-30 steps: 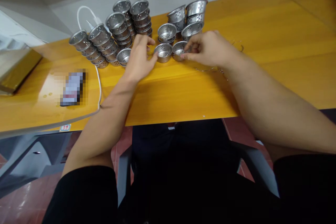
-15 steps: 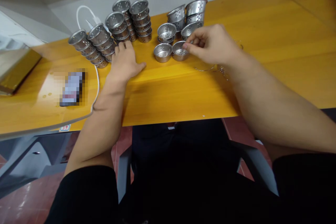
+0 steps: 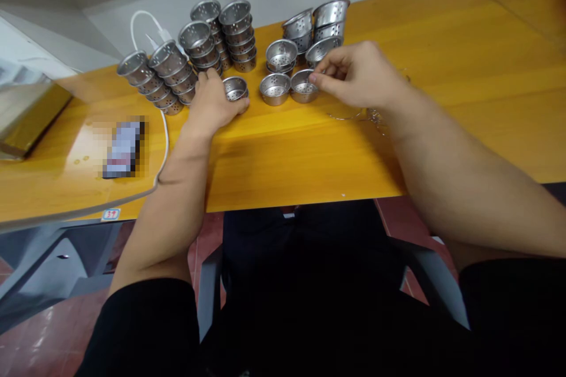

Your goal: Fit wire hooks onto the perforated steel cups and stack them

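My left hand [image 3: 212, 100] is closed around a small perforated metal cup [image 3: 236, 88], its thumb along the near side and its fingers on the left. Just behind it rise tall stacks of the same cups [image 3: 194, 41]. Thumb and fingertips of my right hand [image 3: 358, 73] are pinched at the right edge of another small cup [image 3: 303, 88]; anything between them is too small to make out. Touching that cup on its left is a similar one [image 3: 275, 91]. Beyond these stand short stacks of cups [image 3: 297, 26], some tilted.
Thin tangled wire [image 3: 375, 118] lies on the yellow table [image 3: 283, 159] below my right wrist. A phone with a blurred screen [image 3: 124, 147] and a white cable [image 3: 163, 153] are on the left. A box [image 3: 33, 118] sits at the far left, and a shelf wall runs behind.
A perforated cup now shows in my left hand, where none was visible before, and the thumb rests against it. My right hand has stayed in nearly the same place.
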`<state>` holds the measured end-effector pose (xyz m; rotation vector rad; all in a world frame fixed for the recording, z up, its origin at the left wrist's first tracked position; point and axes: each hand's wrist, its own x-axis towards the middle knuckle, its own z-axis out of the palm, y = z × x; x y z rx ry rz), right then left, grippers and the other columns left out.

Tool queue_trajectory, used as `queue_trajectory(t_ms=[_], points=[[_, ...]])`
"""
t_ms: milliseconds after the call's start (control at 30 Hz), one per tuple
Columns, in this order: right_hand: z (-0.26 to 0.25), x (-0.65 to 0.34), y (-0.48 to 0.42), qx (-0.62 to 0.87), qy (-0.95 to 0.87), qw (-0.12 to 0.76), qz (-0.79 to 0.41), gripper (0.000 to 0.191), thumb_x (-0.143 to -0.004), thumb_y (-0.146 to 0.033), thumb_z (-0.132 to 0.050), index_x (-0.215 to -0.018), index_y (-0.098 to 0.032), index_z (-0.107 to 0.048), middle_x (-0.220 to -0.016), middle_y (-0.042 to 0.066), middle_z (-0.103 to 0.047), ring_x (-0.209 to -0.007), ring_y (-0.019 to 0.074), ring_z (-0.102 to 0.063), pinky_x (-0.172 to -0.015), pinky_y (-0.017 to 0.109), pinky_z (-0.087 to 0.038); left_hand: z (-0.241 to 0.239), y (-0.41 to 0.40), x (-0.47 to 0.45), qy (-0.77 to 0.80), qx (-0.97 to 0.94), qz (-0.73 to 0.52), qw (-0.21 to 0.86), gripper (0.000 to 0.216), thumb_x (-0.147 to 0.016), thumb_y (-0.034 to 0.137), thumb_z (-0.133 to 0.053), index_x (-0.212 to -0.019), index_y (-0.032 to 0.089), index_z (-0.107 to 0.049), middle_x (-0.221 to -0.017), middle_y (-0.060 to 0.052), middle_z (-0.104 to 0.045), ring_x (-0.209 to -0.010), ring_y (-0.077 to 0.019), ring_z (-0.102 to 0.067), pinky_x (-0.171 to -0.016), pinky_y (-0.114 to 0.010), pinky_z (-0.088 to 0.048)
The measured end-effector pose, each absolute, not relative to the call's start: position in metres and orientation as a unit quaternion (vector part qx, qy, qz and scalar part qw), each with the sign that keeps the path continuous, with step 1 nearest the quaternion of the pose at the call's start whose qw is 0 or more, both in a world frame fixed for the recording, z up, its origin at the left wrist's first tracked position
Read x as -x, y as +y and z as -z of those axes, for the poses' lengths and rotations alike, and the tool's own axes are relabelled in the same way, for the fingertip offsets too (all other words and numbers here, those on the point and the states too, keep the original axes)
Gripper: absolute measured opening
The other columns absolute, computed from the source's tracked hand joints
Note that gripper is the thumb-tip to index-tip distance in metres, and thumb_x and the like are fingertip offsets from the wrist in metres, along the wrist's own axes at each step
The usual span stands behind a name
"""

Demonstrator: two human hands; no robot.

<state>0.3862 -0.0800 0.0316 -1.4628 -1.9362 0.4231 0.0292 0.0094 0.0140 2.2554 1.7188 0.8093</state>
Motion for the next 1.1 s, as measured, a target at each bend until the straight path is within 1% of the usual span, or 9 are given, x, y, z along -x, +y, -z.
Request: queue_trajectory(t_ms=[67,167,400,467,533,633,800,933,1100], points=[[-0.032,-0.386,-0.08,0.558,-0.742,0.332,-0.166,0.039,-0.109,-0.066,-0.087,-0.099,-0.03,-0.08,-0.095,0.01,-0.081,-0.086,0.0312,-0.067,-0.091,0.051,-0.062,-0.011,0.012,-0.033,0.583,-0.758,-0.273,0.105,0.084,-0.064,0.033,-0.12,-0.123,0.024,-0.061,-0.151,-0.02,-0.069,-0.158,-0.0546,-0.064,-0.142,-0.074,-0.051],[-0.032,-0.384,-0.081,0.548,-0.746,0.338,-0.173,0.038,-0.109,-0.065,-0.086,-0.097,-0.03,-0.078,-0.095,0.01,-0.08,-0.083,0.0301,-0.064,-0.09,0.051,-0.061,0.003,0.029,-0.029,0.539,-0.768,-0.319,0.138,0.073,-0.074,0.045,-0.119,-0.119,0.028,-0.063,-0.141,-0.01,-0.072,-0.154,-0.0423,-0.066,-0.14,-0.067,-0.055],[-0.031,-0.401,-0.076,0.524,-0.748,0.358,-0.195,0.026,-0.106,-0.049,-0.093,-0.095,-0.028,-0.082,-0.092,0.008,-0.081,-0.08,0.0256,-0.063,-0.081,0.047,-0.057,0.01,0.044,-0.026,0.558,-0.757,-0.31,0.141,0.066,-0.065,0.031,-0.115,-0.098,0.031,-0.058,-0.102,-0.005,-0.074,-0.134,-0.0476,-0.079,-0.131,-0.073,-0.063],[-0.032,-0.419,-0.071,0.506,-0.78,0.292,-0.223,0.026,-0.104,-0.048,-0.098,-0.097,-0.026,-0.086,-0.092,0.007,-0.085,-0.079,0.0244,-0.068,-0.079,0.044,-0.058,0.01,0.043,-0.025,0.557,-0.76,-0.304,0.139,0.062,-0.07,0.038,-0.114,-0.097,0.031,-0.059,-0.101,-0.005,-0.076,-0.132,-0.0446,-0.08,-0.126,-0.069,-0.066],[-0.035,-0.437,-0.067,0.488,-0.812,0.17,-0.271,0.026,-0.099,-0.048,-0.104,-0.098,-0.026,-0.09,-0.089,0.004,-0.087,-0.075,0.023,-0.073,-0.071,0.039,-0.058,0.009,0.042,-0.023,0.552,-0.766,-0.299,0.137,0.061,-0.078,0.053,-0.113,-0.103,0.031,-0.061,-0.109,-0.006,-0.081,-0.136,-0.0399,-0.079,-0.124,-0.063,-0.067],[-0.043,-0.45,-0.067,0.541,-0.788,0.041,-0.29,0.019,-0.091,-0.033,-0.107,-0.096,-0.027,-0.09,-0.084,0.0,-0.085,-0.07,0.0217,-0.075,-0.062,0.033,-0.055,0.002,0.035,-0.023,0.559,-0.765,-0.292,0.131,0.066,-0.083,0.066,-0.112,-0.111,0.031,-0.063,-0.118,-0.005,-0.083,-0.141,-0.0343,-0.076,-0.126,-0.059,-0.065],[-0.057,-0.434,-0.079,0.604,-0.741,-0.081,-0.284,0.005,-0.102,-0.017,-0.091,-0.102,-0.021,-0.089,-0.089,0.002,-0.084,-0.077,0.0211,-0.073,-0.069,0.033,-0.055,-0.029,0.004,-0.04,0.61,-0.746,-0.243,0.11,0.058,-0.083,0.053,-0.109,-0.112,0.027,-0.067,-0.132,-0.012,-0.083,-0.129,-0.0351,-0.079,-0.118,-0.06,-0.063],[-0.059,-0.418,-0.085,0.622,-0.73,-0.102,-0.264,0.016,-0.105,-0.006,-0.08,-0.097,-0.019,-0.086,-0.08,0.002,-0.078,-0.071,0.0193,-0.067,-0.068,0.034,-0.049,-0.032,0.0,-0.046,0.608,-0.734,-0.275,0.123,0.07,-0.076,0.051,-0.117,-0.118,0.028,-0.066,-0.127,-0.01,-0.085,-0.144,-0.0376,-0.075,-0.122,-0.056,-0.062],[-0.059,-0.396,-0.089,0.641,-0.734,-0.132,-0.181,0.021,-0.105,-0.013,-0.089,-0.088,-0.021,-0.081,-0.075,0.002,-0.074,-0.067,0.0203,-0.065,-0.066,0.039,-0.045,-0.022,0.01,-0.043,0.578,-0.735,-0.312,0.171,0.078,-0.072,0.025,-0.113,-0.123,0.03,-0.055,-0.13,-0.013,-0.08,-0.154,-0.0505,-0.074,-0.131,-0.065,-0.061]])
